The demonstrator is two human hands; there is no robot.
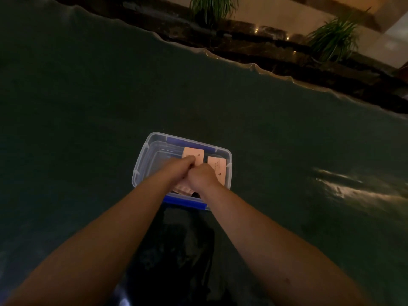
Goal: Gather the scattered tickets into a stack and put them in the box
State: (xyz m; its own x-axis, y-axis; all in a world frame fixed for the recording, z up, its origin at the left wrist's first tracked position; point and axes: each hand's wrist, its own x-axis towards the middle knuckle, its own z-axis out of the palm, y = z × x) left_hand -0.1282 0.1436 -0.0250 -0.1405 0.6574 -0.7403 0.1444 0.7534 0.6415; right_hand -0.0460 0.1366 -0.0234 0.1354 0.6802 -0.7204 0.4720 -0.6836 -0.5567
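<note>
Your left hand [178, 171] and right hand [202, 176] are side by side inside the clear box [141, 160] on the dark tabletop [88, 107]. Both look curled onto the pink tickets [217, 170], likely to lay them flat. No tickets show outside the box.

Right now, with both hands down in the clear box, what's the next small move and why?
Probably square up the tickets: one pink ticket and another lie apart inside the box, not stacked. The left hand and right hand are both there, so nudging the two together looks easiest.
</note>
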